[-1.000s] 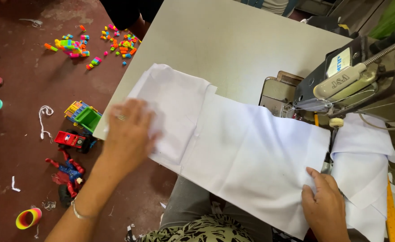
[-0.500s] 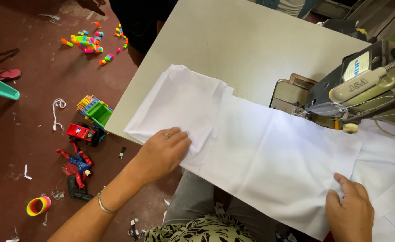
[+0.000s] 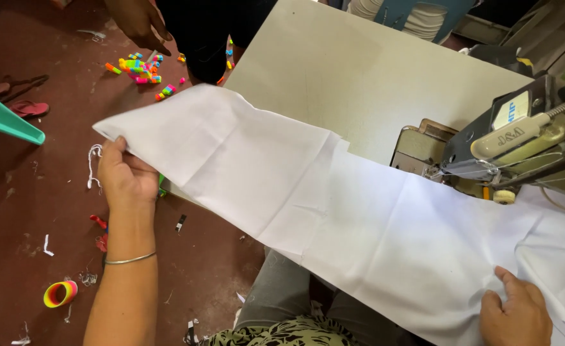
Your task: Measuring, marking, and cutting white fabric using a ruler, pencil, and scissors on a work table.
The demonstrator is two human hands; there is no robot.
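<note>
A long strip of white cloth (image 3: pixel 333 218) stretches from the lower right to the upper left, lying partly on the pale counter (image 3: pixel 359 70) and partly hanging out past its near edge over the floor. Its right end runs under the sewing machine (image 3: pixel 506 147) and bunches into folds there.

The left hand (image 3: pixel 125 179) holds the cloth's far left end out over the floor, with the fingers (image 3: pixel 119 144) curled over the edge and pinching it. A thin metal bangle (image 3: pixel 129 259) sits on that wrist. The right hand (image 3: pixel 516 314) rests on the cloth near the lower right, its fingers pressed together and gripping a gather of the fabric.

Below, the person's lap shows grey trousers (image 3: pixel 282 301). On the dark red floor (image 3: pixel 13 211) lie bright plastic building bricks (image 3: pixel 138 67), a rainbow spring toy (image 3: pixel 60 293), scraps of thread and a sandal (image 3: pixel 29 107). Another person's hand (image 3: pixel 138 22) hangs at the top, above the bricks.
</note>
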